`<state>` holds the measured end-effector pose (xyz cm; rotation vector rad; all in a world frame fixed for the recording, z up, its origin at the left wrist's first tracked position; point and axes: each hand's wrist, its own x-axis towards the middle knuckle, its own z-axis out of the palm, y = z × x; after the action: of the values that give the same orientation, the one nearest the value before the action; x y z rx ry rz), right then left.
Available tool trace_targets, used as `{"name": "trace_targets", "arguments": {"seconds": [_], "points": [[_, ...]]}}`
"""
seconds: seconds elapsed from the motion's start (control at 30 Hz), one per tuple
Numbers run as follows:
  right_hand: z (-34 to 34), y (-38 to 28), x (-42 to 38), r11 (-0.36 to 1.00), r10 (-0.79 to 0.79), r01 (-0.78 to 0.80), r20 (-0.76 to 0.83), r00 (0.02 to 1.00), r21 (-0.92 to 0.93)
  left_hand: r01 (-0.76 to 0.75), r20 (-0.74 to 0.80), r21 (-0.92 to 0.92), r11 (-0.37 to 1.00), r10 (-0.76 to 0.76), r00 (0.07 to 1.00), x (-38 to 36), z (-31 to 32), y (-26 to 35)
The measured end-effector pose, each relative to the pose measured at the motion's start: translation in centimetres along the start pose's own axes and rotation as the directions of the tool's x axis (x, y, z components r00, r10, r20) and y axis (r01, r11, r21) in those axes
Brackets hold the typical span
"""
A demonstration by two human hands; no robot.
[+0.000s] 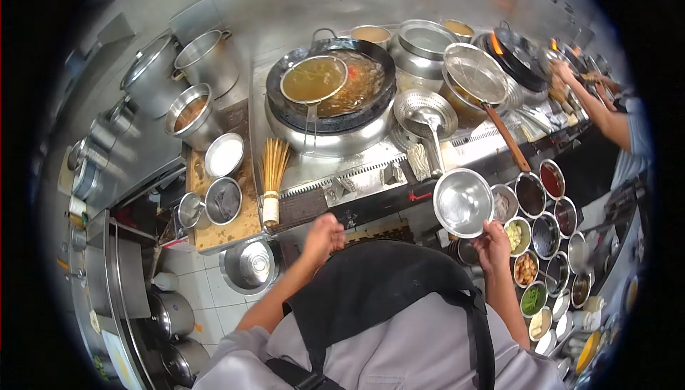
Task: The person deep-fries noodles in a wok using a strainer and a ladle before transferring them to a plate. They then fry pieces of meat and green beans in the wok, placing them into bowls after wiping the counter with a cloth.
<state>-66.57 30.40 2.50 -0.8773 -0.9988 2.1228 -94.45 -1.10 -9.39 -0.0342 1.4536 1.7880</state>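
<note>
My right hand [492, 246] grips the rim of a shiny metal bowl [454, 222], tilted so that its bare inside shows. My left hand [325, 239] is in front of the stove edge with its fingers curled in, and nothing shows in it. Ahead, a wok [389, 76] holds bubbling brown liquid with some red bits. A round fine-mesh strainer [314, 79] with greenish bits rests in the wok, its handle toward me. Right of the wok, a ladle [433, 133] lies across a perforated skimmer [407, 108]. A bamboo brush [272, 176] stands to the left.
Several containers of sauces and cut ingredients [526, 269] line the right side. A wooden-handled strainer [474, 72] sits on a pot behind. Bowls [225, 154] stand on a wooden board [235, 229] at left, with tall pots [207, 62] beyond. Another person's arm [596, 108] reaches over a far-right wok.
</note>
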Motion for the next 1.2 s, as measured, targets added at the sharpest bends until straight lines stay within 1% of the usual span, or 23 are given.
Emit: {"name": "trace_targets", "arguments": {"seconds": [0.03, 0.07, 0.1, 0.13, 0.2, 0.23, 0.27, 0.3, 0.37, 0.43, 0.47, 0.53, 0.57, 0.6, 0.67, 0.73, 0.8, 0.87, 0.93, 1.03, 1.1, 1.17, 1.2], "points": [[-1.0, 0.6, -1.1, 0.999, 0.032, -0.031, -0.035, 0.999, 0.026, -0.054, -0.043, 0.305, 0.951, 0.070, 0.997, 0.1, -0.8, -3.1], [-1.6, 1.1, -2.2, 0.999, 0.023, -0.022, -0.006, 1.000, 0.023, -0.033, -0.019, 0.324, 0.945, 0.042, 0.999, -0.3, -0.8, -3.4], [-2.4, 1.7, -3.1, 0.999, 0.027, -0.026, -0.077, 0.997, 0.019, -0.116, -0.007, 0.509, 0.853, 0.139, 0.990, -0.9, -0.9, -3.8], [-1.3, 1.4, -4.7, 1.000, 0.022, -0.021, -0.120, 0.992, 0.014, -0.197, 0.046, 0.671, 0.715, 0.225, 0.973, -1.7, -0.9, -4.1], [-2.0, 2.0, -6.9, 1.000, -0.006, 0.009, -0.213, 0.977, 0.011, -0.302, 0.122, 0.449, 0.841, 0.277, 0.953, -1.6, 0.7, -2.6], [-3.7, 2.8, -7.6, 0.999, -0.032, 0.035, -0.244, 0.969, 0.007, -0.408, 0.176, 0.345, 0.845, 0.368, 0.913, -2.5, 3.4, -1.2], [-4.7, 3.2, -8.9, 0.999, -0.039, 0.042, -0.301, 0.953, 0.004, -0.514, 0.272, 0.328, 0.792, 0.442, 0.855, -3.2, 5.4, -0.4], [-5.3, 3.6, -10.1, 0.999, -0.045, 0.049, -0.347, 0.937, 0.001, -0.572, 0.334, 0.279, 0.772, 0.480, 0.811, -4.9, 8.4, 0.9], [-5.1, 3.6, -12.9, 0.989, -0.088, 0.127, -0.400, 0.912, 0.074, -0.781, 0.572, 0.360, 0.510, 0.540, 0.617, -8.2, 12.5, 3.3], [-6.9, 3.7, -16.1, 0.976, -0.120, 0.188, -0.447, 0.887, 0.111, -0.889, 0.709, 0.373, 0.265, 0.537, 0.457, -8.7, 13.5, 1.8], [-8.8, 4.2, -17.7, 0.968, -0.128, 0.214, -0.483, 0.866, 0.127, -0.865, 0.690, 0.392, 0.314, 0.521, 0.502, -8.9, 13.2, 0.5], [-11.5, 3.9, -21.7, 0.957, -0.148, 0.259, -0.548, 0.823, 0.129, -0.863, 0.693, 0.400, 0.308, 0.515, 0.505, -7.0, 10.6, -3.6], [-13.6, 4.3, -23.7, 0.945, -0.176, 0.301, -0.572, 0.801, 0.130, -0.816, 0.644, 0.439, 0.375, 0.502, 0.577, -7.0, 9.7, -5.6], [-15.1, 4.4, -26.1, 0.936, -0.198, 0.336, -0.625, 0.755, 0.109, -0.799, 0.637, 0.498, 0.338, 0.482, 0.601, -7.5, 9.3, -6.7], [-18.0, 4.6, -30.3, 0.919, -0.223, 0.385, -0.684, 0.694, 0.091, -0.816, 0.674, 0.468, 0.340, 0.460, 0.578, -8.3, 9.0, -9.5], [-21.3, 5.0, -35.1, 0.891, -0.221, 0.446, -0.776, 0.591, 0.086, -0.824, 0.695, 0.451, 0.343, 0.445, 0.565, -8.6, 8.5, -12.1], [-24.3, 5.3, -40.0, 0.900, -0.230, 0.436, -0.833, 0.504, 0.016, -0.974, 0.901, 0.135, 0.183, 0.386, 0.198, -8.7, 8.6, -15.1], [-26.8, 5.7, -45.0, 0.894, -0.233, 0.447, -0.874, 0.427, -0.020, -0.971, 0.939, 0.078, 0.227, 0.310, 0.148, -10.8, 10.8, -19.2], [-28.3, 5.9, -48.2, 0.841, -0.205, 0.542, -0.928, 0.311, -0.004, -0.963, 0.974, 0.012, 0.268, 0.215, 0.072, -12.5, 12.5, -23.3], [-33.8, 8.2, -50.8, 0.768, -0.202, 0.640, -0.950, 0.237, -0.004, -0.948, 0.996, -0.068, 0.309, 0.069, -0.049, -14.6, 14.6, -27.4], [-36.7, 7.7, -51.8, 0.733, -0.193, 0.680, -0.964, 0.181, -0.019, -0.934, 0.993, -0.101, 0.343, -0.020, -0.115, -16.5, 15.6, -29.6], [-38.9, 5.8, -52.6, 0.651, -0.100, 0.755, -0.995, -0.014, -0.077, -0.919, 0.980, -0.131, 0.373, -0.093, -0.178, -18.6, 17.2, -31.4], [-39.7, 5.1, -53.4, 0.660, -0.089, 0.749, -0.996, 0.002, -0.057, -0.912, 0.970, -0.145, 0.384, -0.128, -0.208, -19.3, 18.0, -32.2]]}}
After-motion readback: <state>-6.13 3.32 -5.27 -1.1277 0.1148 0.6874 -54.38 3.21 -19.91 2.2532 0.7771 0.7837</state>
